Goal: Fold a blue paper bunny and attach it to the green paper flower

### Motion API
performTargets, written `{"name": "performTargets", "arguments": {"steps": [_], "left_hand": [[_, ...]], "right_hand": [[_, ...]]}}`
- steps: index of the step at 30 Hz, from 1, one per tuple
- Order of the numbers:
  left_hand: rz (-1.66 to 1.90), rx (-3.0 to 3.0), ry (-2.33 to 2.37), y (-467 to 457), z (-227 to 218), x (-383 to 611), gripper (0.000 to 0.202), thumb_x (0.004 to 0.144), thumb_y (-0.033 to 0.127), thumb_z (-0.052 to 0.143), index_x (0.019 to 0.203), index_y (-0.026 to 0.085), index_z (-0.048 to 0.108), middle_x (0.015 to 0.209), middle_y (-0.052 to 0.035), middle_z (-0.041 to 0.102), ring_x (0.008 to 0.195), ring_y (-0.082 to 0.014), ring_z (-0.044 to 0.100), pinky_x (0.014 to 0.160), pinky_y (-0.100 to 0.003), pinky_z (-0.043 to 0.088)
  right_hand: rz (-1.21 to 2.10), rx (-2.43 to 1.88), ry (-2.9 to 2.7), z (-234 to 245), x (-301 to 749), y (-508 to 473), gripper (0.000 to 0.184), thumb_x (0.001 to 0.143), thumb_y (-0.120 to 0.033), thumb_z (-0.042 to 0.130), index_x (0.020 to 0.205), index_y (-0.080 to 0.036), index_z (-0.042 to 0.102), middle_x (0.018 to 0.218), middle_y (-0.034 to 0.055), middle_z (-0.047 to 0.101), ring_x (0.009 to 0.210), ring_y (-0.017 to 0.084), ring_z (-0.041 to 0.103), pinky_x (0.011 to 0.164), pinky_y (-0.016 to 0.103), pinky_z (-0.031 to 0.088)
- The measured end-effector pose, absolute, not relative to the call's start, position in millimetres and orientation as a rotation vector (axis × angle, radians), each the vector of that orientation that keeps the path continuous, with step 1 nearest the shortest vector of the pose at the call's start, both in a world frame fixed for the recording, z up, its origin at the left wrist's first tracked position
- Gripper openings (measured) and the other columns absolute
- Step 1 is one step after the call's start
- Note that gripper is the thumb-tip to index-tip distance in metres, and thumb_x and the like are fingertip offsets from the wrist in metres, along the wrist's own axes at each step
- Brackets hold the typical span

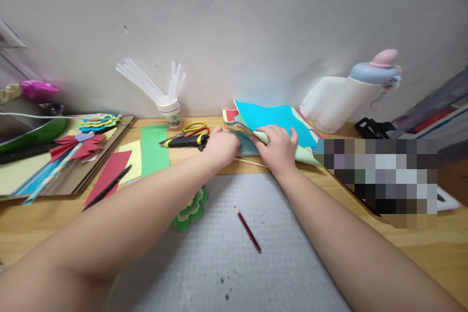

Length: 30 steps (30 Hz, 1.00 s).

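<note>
A stack of coloured paper (272,116), blue on top, lies against the wall at the back of the desk. My right hand (277,148) grips the front edge of the stack, where a pale green sheet (305,156) curls up under the palm. At the stack's left end my left hand (224,146) is closed, its fingertips turned toward the paper and mostly hidden. Whether it pinches a sheet cannot be made out. Close to the left hand lie a black-and-yellow utility knife (185,141) and scissors (195,129). A thin white stick (252,161) lies between the hands.
A pencil (247,229) and a layered green paper flower (190,210) rest on the grey cutting mat (223,263). Leftward are green paper (155,148), red paper (108,173), a black pen (107,187) and paper flowers. Behind stand a cup (170,111) of straws and a bottle (347,100).
</note>
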<state>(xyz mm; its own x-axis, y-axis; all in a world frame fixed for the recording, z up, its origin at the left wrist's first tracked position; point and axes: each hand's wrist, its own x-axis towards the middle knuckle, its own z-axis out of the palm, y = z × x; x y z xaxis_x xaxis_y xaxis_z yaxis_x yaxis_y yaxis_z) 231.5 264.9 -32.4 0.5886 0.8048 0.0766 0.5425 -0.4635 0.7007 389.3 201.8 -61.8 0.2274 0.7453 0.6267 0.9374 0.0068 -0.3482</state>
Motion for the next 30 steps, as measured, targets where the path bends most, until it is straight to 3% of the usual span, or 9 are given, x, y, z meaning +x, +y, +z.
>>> {"name": "performTargets", "arguments": {"steps": [23, 30], "left_hand": [[0.749, 1.730, 1.103, 259, -37, 233, 0.023, 0.089, 0.029, 0.058, 0.110, 0.017, 0.061, 0.122, -0.0088, 0.058, 0.109, -0.0223, 0.057, 0.092, -0.045, 0.048], [0.760, 1.198, 1.138, 267, -47, 250, 0.030, 0.091, 0.032, 0.056, 0.115, 0.015, 0.057, 0.113, -0.0084, 0.061, 0.094, -0.0192, 0.062, 0.079, -0.039, 0.055]], "right_hand": [[-0.342, -1.795, -1.557, -62, 389, 201, 0.027, 0.088, -0.048, 0.054, 0.097, -0.026, 0.067, 0.104, 0.0054, 0.070, 0.100, 0.029, 0.058, 0.103, 0.053, 0.018], [-0.325, -1.804, -1.562, -63, 390, 203, 0.030, 0.089, -0.048, 0.053, 0.098, -0.024, 0.068, 0.103, 0.0062, 0.071, 0.097, 0.028, 0.059, 0.102, 0.051, 0.020]]}}
